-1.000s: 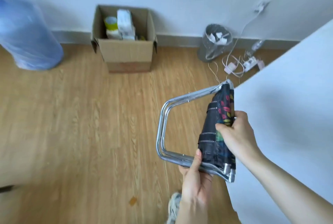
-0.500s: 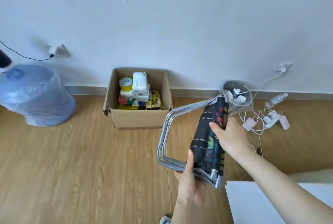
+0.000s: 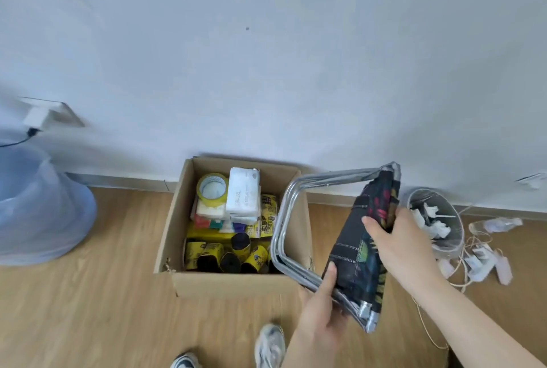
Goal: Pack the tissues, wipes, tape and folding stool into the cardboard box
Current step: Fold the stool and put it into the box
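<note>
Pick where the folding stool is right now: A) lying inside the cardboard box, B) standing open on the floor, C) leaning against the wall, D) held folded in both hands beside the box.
D: the folding stool is gripped by the left hand and right hand, near the cardboard box.

A home room — wood-look floor (image 3: 88, 308), skirting, chargers (image 3: 479, 261) on the floor.

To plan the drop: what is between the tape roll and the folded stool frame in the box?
In the head view, a white tissue pack stands between the tape roll and the stool frame.
</note>
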